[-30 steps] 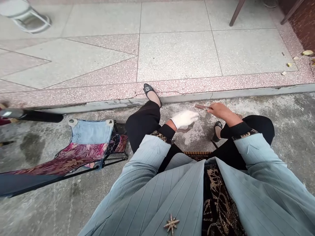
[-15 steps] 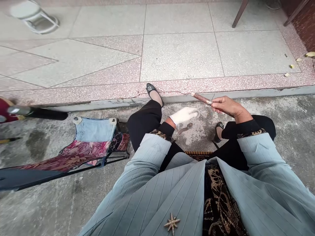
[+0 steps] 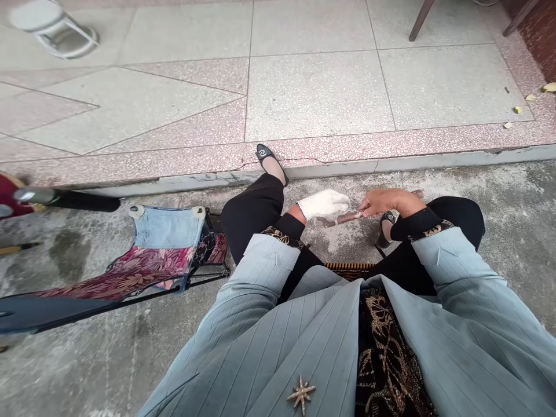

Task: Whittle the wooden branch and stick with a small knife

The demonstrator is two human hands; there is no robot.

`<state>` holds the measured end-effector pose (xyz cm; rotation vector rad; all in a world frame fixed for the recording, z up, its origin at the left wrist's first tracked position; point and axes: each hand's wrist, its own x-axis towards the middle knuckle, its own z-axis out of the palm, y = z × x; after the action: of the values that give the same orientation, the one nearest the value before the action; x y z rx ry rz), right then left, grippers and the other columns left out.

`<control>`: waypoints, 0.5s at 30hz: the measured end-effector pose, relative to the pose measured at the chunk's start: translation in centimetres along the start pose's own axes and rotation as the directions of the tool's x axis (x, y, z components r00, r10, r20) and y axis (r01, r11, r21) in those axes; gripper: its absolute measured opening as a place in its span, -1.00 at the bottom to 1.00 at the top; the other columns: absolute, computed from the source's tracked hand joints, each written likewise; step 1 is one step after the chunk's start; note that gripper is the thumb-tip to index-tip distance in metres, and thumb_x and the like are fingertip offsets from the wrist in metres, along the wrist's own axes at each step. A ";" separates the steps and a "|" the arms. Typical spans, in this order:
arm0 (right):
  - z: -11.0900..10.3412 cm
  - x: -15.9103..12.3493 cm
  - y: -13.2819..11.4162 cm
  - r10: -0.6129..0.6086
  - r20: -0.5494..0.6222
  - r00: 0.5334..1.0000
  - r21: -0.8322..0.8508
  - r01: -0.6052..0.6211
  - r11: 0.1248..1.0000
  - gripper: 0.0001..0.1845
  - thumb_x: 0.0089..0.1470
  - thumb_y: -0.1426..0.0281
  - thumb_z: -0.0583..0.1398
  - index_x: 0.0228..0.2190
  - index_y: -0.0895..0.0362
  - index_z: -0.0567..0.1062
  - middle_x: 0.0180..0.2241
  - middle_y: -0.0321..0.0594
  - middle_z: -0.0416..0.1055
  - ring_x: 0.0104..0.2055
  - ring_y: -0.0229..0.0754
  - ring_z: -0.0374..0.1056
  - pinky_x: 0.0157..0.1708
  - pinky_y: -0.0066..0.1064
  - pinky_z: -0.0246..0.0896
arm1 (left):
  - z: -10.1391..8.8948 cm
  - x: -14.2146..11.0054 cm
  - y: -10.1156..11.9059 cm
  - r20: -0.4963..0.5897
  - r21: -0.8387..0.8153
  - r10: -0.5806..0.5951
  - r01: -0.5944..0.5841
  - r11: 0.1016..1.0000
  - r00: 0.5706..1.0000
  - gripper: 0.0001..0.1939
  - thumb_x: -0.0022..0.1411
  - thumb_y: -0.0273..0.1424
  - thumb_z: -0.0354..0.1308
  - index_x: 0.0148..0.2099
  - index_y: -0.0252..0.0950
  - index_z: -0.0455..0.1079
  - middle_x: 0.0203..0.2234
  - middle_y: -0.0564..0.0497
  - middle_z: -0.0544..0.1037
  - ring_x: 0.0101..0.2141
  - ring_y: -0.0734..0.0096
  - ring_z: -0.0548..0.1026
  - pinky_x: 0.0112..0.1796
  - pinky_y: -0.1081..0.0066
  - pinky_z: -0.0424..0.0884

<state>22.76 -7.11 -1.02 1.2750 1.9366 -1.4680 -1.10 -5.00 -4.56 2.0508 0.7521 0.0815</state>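
My left hand (image 3: 325, 203), in a white glove, reaches down between my knees and rests with curled fingers over a small dark piece on the concrete ground (image 3: 512, 197). My bare right hand (image 3: 384, 202) is closed round a reddish-brown rod (image 3: 345, 218), whose tip points left and meets the gloved fingers. I sit low, in black trousers and black flat shoes, one shoe (image 3: 266, 156) against the kerb.
A folding stool with patchwork fabric (image 3: 147, 260) lies at my left. A dark pole (image 3: 65, 200) sticks in from the left edge. A raised terrazzo step (image 3: 313, 92) runs ahead, with a white stool (image 3: 52, 26) and chair legs (image 3: 419, 20) on it.
My right hand has come down from its raised position and brought the rod low, its tip now at my gloved left hand. The left hand has barely shifted.
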 end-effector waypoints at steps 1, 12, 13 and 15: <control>-0.1 -0.2 0.2 -0.046 0.091 0.995 0.067 0.040 0.997 -0.80 0.23 0.31 0.30 -0.31 0.19 0.66 -0.54 -0.27 0.42 -0.51 -0.28 0.25 -0.44 -0.40 0.10 | 0.1 0.1 0.1 -0.012 -0.032 -0.004 0.003 0.999 1.000 -0.81 0.28 -0.28 0.21 -0.22 -0.22 0.63 -0.40 0.04 0.64 -0.31 0.36 0.56 -0.24 0.46 0.38; -0.7 -3.1 1.5 -0.119 -0.567 0.815 0.622 0.518 0.587 -0.47 -0.02 -0.02 0.51 -0.31 0.19 0.60 -0.49 -0.30 0.44 -0.54 -0.38 0.19 -0.56 -0.50 0.01 | 0.9 0.6 0.2 -0.043 -0.457 0.001 -0.020 0.889 0.999 -0.55 0.40 -0.02 0.12 -0.20 -0.34 0.52 -0.57 0.07 0.40 -0.54 0.50 0.32 -0.47 0.52 0.25; -0.6 -2.8 1.4 -0.061 -0.603 0.796 0.637 0.526 0.564 -0.47 -0.04 0.00 0.52 -0.35 0.19 0.57 -0.49 -0.29 0.43 -0.54 -0.37 0.20 -0.57 -0.50 0.01 | 0.9 0.7 0.2 -0.031 -0.468 0.012 -0.025 0.883 0.999 -0.56 0.39 -0.02 0.13 -0.21 -0.34 0.51 -0.57 0.08 0.38 -0.53 0.51 0.31 -0.46 0.52 0.24; -0.6 -2.0 1.2 0.059 -0.638 0.767 0.654 0.500 0.568 -0.54 0.04 0.06 0.48 -0.34 0.20 0.55 -0.47 -0.27 0.42 -0.54 -0.36 0.20 -0.58 -0.50 0.01 | 1.0 0.7 0.2 -0.017 -0.477 0.010 -0.017 0.879 1.000 -0.55 0.39 -0.02 0.12 -0.19 -0.34 0.51 -0.57 0.09 0.36 -0.53 0.51 0.30 -0.46 0.51 0.24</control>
<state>24.91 -7.34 0.05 2.1647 1.8602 -2.5186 -0.12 -5.45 -5.16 1.5821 0.6490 0.2647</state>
